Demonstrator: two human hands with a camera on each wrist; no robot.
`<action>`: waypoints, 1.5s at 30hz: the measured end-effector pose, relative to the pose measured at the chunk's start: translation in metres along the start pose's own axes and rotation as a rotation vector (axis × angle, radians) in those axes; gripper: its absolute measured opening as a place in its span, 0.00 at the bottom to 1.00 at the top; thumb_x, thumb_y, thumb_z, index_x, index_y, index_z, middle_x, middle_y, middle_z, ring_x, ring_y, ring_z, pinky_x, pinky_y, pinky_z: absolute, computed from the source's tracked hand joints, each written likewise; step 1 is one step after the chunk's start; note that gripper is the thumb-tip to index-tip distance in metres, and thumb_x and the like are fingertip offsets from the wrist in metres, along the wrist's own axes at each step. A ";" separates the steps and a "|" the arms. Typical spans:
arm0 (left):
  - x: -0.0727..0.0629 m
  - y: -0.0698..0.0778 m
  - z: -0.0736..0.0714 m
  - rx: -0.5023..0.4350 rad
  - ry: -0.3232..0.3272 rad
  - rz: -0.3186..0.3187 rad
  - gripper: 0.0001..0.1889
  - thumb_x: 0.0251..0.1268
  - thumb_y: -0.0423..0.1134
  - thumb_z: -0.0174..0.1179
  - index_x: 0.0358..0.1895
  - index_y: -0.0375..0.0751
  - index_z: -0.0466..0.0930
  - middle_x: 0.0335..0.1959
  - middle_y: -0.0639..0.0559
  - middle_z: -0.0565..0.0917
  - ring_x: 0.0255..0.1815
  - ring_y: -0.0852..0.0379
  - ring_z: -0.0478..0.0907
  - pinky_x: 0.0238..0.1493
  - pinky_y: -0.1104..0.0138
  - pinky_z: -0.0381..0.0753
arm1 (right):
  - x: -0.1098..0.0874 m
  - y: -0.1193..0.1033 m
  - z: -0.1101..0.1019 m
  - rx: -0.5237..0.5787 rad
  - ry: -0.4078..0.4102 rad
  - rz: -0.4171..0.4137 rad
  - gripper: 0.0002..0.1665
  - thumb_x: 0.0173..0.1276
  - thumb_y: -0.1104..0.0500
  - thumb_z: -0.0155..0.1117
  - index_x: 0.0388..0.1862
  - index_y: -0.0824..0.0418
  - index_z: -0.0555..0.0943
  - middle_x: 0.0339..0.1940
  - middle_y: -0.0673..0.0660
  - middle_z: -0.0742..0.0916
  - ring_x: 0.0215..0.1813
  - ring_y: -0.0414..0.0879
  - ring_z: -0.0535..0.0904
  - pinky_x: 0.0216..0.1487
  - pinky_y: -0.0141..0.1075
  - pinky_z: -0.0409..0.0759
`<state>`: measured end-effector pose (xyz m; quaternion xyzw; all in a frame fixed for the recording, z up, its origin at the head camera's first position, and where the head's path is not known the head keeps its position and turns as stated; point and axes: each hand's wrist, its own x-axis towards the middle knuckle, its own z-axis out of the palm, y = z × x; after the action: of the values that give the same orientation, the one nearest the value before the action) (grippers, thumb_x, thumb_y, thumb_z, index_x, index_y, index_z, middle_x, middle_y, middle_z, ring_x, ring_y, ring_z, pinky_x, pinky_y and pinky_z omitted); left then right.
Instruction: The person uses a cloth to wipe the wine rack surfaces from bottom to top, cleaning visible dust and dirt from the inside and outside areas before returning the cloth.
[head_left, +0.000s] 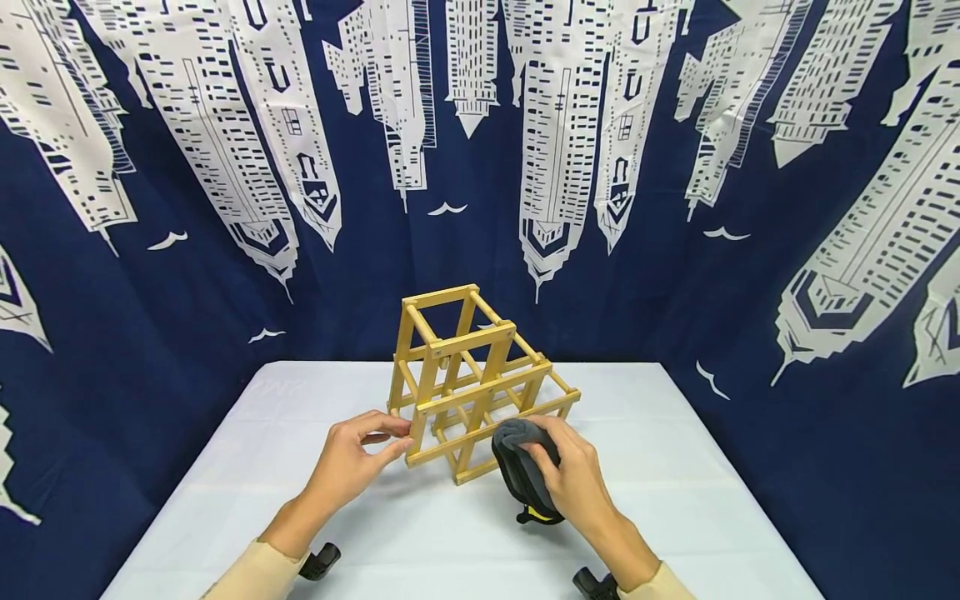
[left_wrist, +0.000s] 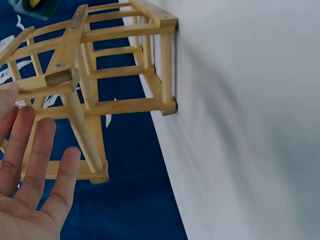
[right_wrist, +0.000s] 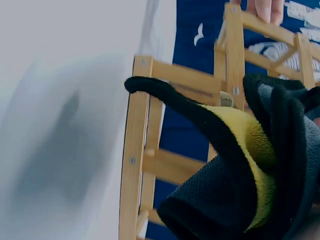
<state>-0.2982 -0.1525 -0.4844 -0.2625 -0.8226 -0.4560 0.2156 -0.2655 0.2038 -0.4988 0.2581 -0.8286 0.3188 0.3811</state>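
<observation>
A stepped wooden rack of slats and round dowels stands on the table in front of me. Beside its near left corner is my left hand, thumb and fingertips right at the end post. In the left wrist view the fingers of that hand are spread and fairly straight. My right hand pinches a folded dark grey cloth between thumb and fingers, in front of the rack's right part. The cloth has a black border and a yellow face; one corner droops below the hand.
A white-covered table carries the rack. Behind and around it hangs a navy curtain printed with white buildings. Black wrist mounts show at both forearms.
</observation>
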 end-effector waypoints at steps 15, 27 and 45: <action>-0.004 0.004 0.011 -0.020 -0.028 -0.094 0.11 0.71 0.34 0.83 0.53 0.49 0.98 0.45 0.55 1.00 0.46 0.59 0.98 0.46 0.70 0.97 | 0.014 -0.038 0.052 0.126 -0.212 -0.162 0.30 0.70 0.68 0.88 0.66 0.60 0.84 0.59 0.58 0.93 0.62 0.53 0.95 0.61 0.44 0.98; -0.003 0.002 0.012 -0.106 -0.055 -0.048 0.10 0.75 0.30 0.79 0.54 0.44 0.98 0.47 0.48 1.00 0.46 0.52 0.99 0.43 0.68 0.98 | 0.013 -0.048 0.070 0.017 -0.236 -0.358 0.35 0.57 0.64 0.98 0.60 0.54 0.89 0.58 0.53 0.92 0.61 0.48 0.93 0.65 0.37 0.95; -0.004 -0.005 0.010 0.000 0.075 -0.035 0.08 0.75 0.30 0.79 0.51 0.44 0.96 0.41 0.50 0.99 0.44 0.57 0.97 0.44 0.70 0.96 | 0.011 -0.009 0.055 -0.033 -0.664 -0.298 0.25 0.72 0.62 0.88 0.65 0.48 0.93 0.65 0.47 0.96 0.68 0.46 0.88 0.71 0.46 0.90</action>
<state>-0.2998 -0.1475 -0.4946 -0.2309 -0.8184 -0.4691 0.2385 -0.2919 0.1559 -0.5152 0.4591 -0.8655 0.1452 0.1377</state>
